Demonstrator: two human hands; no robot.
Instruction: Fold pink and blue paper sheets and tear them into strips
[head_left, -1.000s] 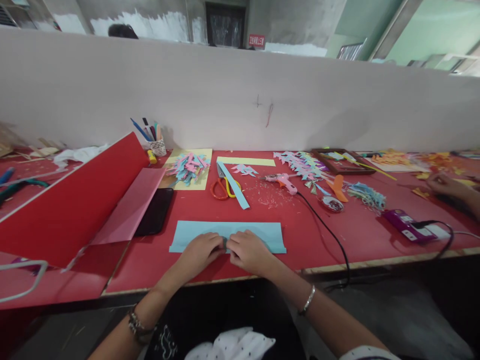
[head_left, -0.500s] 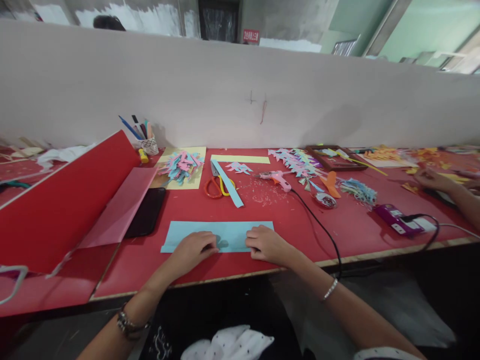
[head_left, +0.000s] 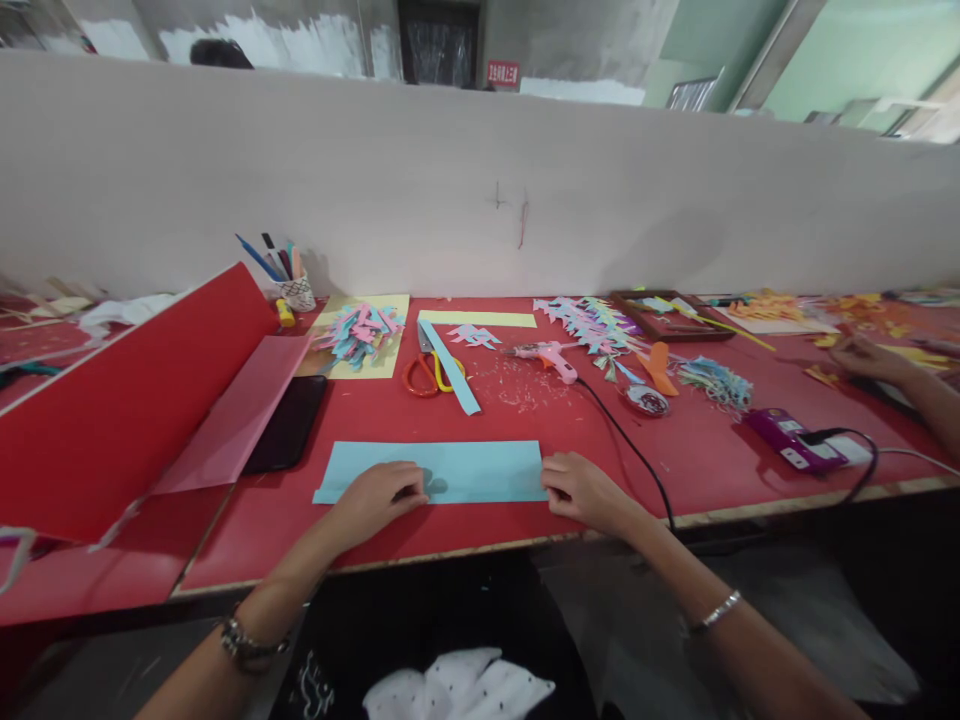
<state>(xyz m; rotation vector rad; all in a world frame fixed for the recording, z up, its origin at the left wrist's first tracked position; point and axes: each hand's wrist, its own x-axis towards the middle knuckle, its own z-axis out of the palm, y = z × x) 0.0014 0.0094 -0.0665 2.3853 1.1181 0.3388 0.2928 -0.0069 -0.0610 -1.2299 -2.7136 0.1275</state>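
- A left hand (head_left: 384, 495) rests, fingers curled, on the near edge of a pale blue paper sheet (head_left: 484, 462), toward its left part; I cannot tell whether the thumb and fingers pinch the paper.
- A right hand (head_left: 585, 490) meets the sheet's near right corner, fingers bent inward; whether it grasps the edge, I cannot tell from here.
- The blue sheet lies lengthwise across the near side of a red table (head_left: 360, 415), its raised near edge running along the hands.
- Just beyond, a narrow blue strip (head_left: 459, 380) slants over scissors (head_left: 420, 378) with red and yellow handles.
- Farther back, a yellow strip (head_left: 487, 319) lies near the white partition (head_left: 375, 180); to its left, cut pink and blue paper pieces (head_left: 366, 332) heap on a yellow sheet (head_left: 388, 366).
- Right of the scissors, a pink glue gun (head_left: 551, 353) lies on its side, nozzle to the left.
- On the left, a pink sheet (head_left: 244, 415) partly covers a flat black slab (head_left: 292, 430) beside a tilted red board (head_left: 150, 400).
- At far right, a co-worker's hand (head_left: 859, 357) reaches over the same tabletop, near yellow scraps (head_left: 821, 376).
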